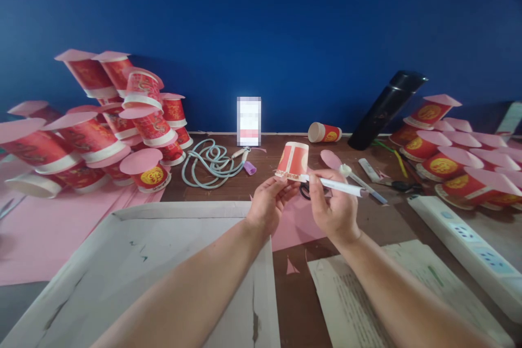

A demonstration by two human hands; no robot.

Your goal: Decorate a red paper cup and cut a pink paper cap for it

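Note:
My left hand (269, 202) is closed on the rim of a red and cream paper cup (293, 157), which it holds upside down over the table. My right hand (335, 207) is wrapped round a slim white tube (342, 187), its narrow end at the cup's rim. Whether the tip touches the rim I cannot tell. Just beyond the right hand lie a pink paper disc (329, 159) and a white tube with a pale blue end (373, 189). Dark scissor handles (305, 191) show partly between the hands, above a pink paper sheet (299, 223).
Red cups topped with pink paper are stacked at left (147, 130) and right (452, 163). Along the back are a coiled pale cord (210, 166), a phone (248, 119), a cup on its side (325, 132) and a leaning black flask (385, 111). A power strip (465, 244) lies right; a white box lid (163, 261) left.

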